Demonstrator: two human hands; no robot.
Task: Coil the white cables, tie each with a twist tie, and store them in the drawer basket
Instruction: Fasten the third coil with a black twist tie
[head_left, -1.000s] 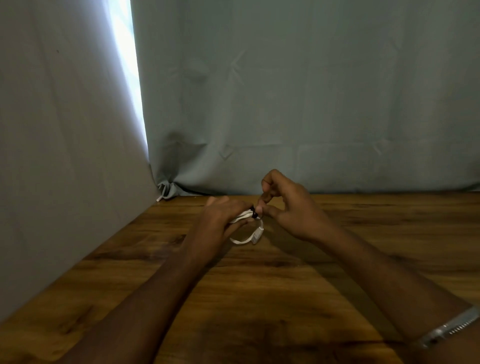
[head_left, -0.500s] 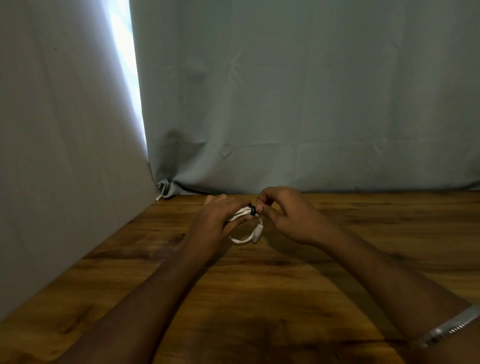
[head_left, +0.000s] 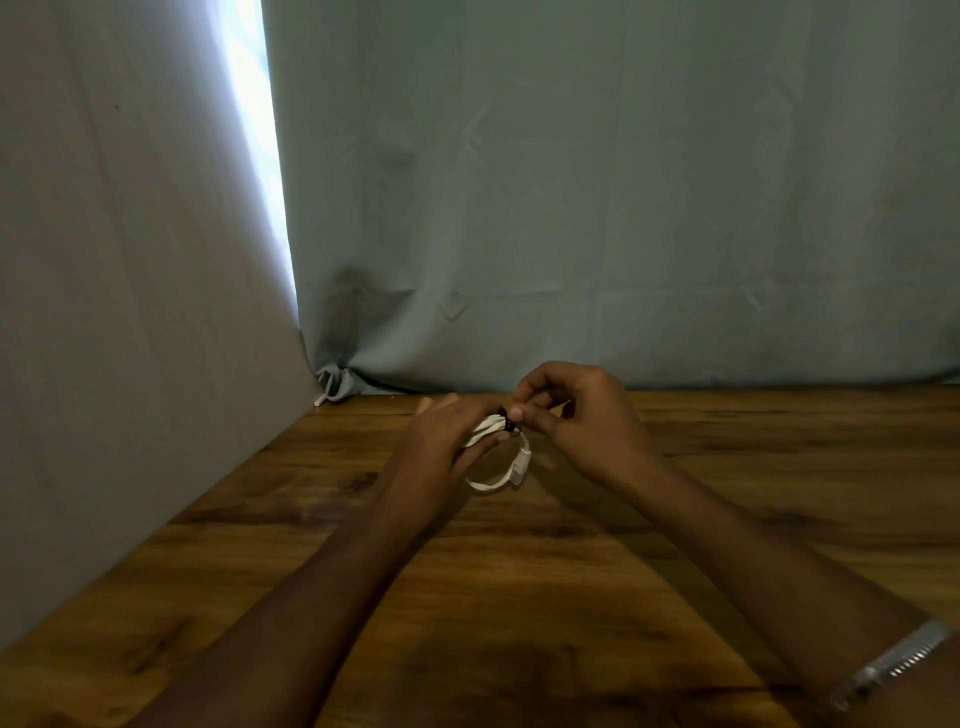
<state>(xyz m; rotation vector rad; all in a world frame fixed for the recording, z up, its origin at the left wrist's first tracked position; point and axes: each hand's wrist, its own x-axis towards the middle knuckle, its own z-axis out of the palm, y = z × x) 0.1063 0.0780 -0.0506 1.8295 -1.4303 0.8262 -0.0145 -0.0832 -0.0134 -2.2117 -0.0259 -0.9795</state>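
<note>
Head view: the left hand (head_left: 441, 441) curls its grip round a bundle of coiled white cable (head_left: 493, 457), held above the far middle of the wooden tabletop (head_left: 571, 597). The right hand (head_left: 582, 415) has thumb and forefinger pressed together on the black twist tie (head_left: 506, 420) wrapped round the coil. A loop with a ribbed white connector hangs below. No writing can be read. A ridged metal bracelet (head_left: 893, 662) circles the right forearm; grey cloth (head_left: 571, 208) hangs behind.

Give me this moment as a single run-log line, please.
step: tying coil | left hand: grips white cable coil | right hand: pinches black twist tie | above wooden table | basket: not visible
</note>
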